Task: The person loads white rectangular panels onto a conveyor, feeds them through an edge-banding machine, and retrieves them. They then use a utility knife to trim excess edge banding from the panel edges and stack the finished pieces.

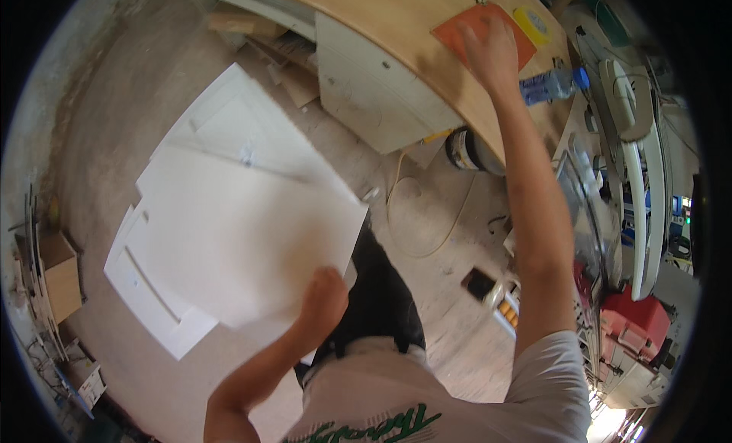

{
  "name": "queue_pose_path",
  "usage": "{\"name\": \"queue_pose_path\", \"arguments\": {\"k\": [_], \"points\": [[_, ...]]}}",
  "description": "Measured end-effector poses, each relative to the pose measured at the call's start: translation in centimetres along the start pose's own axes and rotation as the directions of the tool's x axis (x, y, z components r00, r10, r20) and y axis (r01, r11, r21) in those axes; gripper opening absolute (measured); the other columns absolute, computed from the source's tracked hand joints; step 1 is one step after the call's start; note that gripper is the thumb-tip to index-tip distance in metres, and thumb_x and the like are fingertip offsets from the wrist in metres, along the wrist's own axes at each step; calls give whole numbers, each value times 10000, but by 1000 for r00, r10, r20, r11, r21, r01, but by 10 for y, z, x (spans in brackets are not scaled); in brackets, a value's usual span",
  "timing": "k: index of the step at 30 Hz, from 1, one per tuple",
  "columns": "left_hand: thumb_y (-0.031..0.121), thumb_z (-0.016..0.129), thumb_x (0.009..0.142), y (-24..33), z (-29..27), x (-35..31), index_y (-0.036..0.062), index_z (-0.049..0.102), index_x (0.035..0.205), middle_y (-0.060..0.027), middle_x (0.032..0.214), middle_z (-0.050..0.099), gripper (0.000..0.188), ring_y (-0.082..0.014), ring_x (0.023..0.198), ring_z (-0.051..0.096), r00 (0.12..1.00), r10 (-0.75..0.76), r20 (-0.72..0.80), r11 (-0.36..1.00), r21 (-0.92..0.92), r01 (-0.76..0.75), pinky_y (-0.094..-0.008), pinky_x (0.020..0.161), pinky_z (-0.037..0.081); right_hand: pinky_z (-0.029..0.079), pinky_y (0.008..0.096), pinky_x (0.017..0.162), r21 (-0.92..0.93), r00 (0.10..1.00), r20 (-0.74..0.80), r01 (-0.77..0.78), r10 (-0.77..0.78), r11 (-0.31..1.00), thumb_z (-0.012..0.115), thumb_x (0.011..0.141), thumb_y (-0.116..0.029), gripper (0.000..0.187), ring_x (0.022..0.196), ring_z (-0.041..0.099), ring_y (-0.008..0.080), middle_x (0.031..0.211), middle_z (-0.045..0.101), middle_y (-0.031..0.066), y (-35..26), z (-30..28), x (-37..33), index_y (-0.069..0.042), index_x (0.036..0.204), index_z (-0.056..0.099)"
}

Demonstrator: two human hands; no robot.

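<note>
My left hand [324, 302] is closed at the near edge of a large white panel [229, 237], which hangs tilted in front of my legs. The panel has cut-out corners, a raised strip and a long slot on its left part. On the wooden tabletop [396, 31] at the upper right, my right hand [494, 54] reaches over an orange square sheet [524, 45]. Its fingers are apart and touch the sheet; their tips are partly blurred. Right beside the sheet are a round yellow object [531, 26] and a clear bottle with a blue cap [550, 86], lying on its side.
Below the tabletop stands a pale cabinet [381, 88], with a dark bucket [467, 149] next to it. A thin hose [427, 252] loops over the floor. Cardboard boxes [59, 279] lean at the left wall. A red machine [633, 325] stands at the right.
</note>
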State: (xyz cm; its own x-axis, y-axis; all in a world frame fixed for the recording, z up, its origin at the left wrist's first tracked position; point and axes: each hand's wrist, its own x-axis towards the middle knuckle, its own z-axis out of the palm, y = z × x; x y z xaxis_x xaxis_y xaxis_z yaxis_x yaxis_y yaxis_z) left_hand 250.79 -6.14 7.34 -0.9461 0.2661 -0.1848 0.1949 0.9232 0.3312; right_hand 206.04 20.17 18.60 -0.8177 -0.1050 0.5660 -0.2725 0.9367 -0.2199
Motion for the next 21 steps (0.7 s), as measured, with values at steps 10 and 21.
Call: {"name": "queue_pose_path", "arguments": {"k": [10, 21], "points": [[109, 636, 852, -11, 97, -21, 92, 524, 838, -113, 836, 574, 114, -257, 616, 668, 956, -267, 123, 950, 202, 239, -343, 513, 576, 469, 477, 1051, -385, 894, 274, -236, 355, 892, 536, 969, -392, 494, 1255, 618, 402, 1347, 640, 253, 158, 184, 170, -27, 1286, 636], [405, 747, 908, -61, 63, 0, 42, 629, 1068, -192, 917, 664, 413, -329, 613, 676, 995, -101, -7, 994, -42, 101, -436, 450, 556, 596, 425, 797, -433, 944, 228, -121, 238, 893, 637, 907, -426, 387, 908, 743, 351, 941, 759, 181, 180, 208, 184, -64, 907, 774]]}}
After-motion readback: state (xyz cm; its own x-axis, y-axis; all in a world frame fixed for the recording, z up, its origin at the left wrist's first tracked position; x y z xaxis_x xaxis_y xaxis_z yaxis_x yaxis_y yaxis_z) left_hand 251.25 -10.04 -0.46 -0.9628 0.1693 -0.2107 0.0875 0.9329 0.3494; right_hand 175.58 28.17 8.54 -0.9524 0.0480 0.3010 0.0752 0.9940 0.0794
